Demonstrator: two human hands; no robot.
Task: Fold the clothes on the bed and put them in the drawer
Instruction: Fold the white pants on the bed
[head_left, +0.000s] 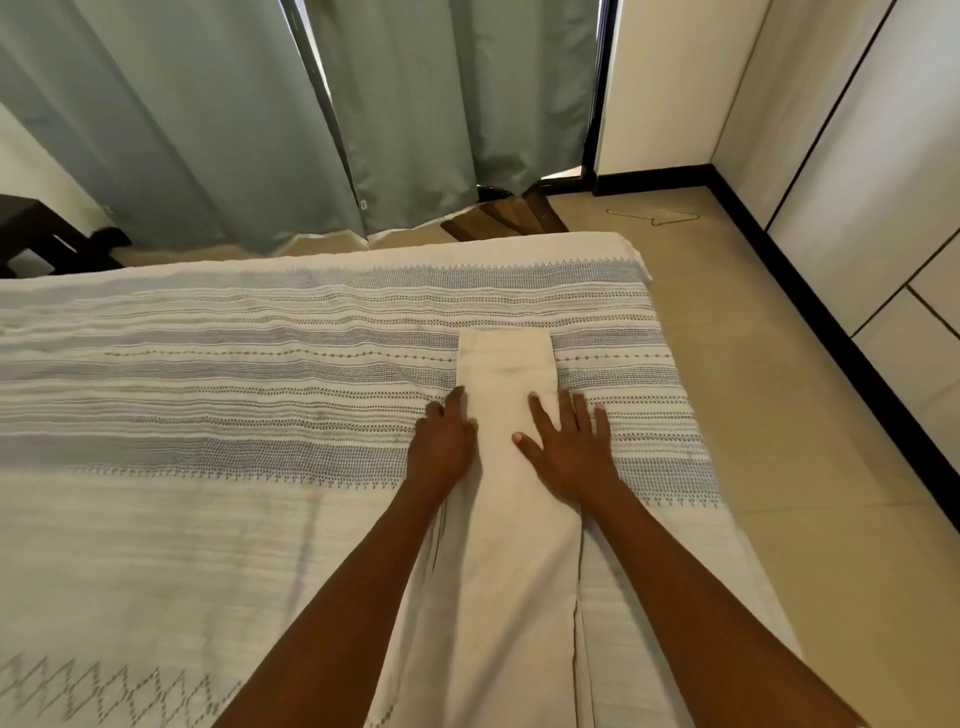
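Head view: cream garment, smooth cloth folded into long narrow strip w/ squared far end, lies on bed w/ woven grey-striped cover. Left hand flat at strip's left edge; right hand flat, fingers spread, pressing its right side.

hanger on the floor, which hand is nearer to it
Right. The right hand lies flat on the folded cream garment, on the side of the bed toward the hanger. The left hand rests at the garment's opposite edge, farther away.
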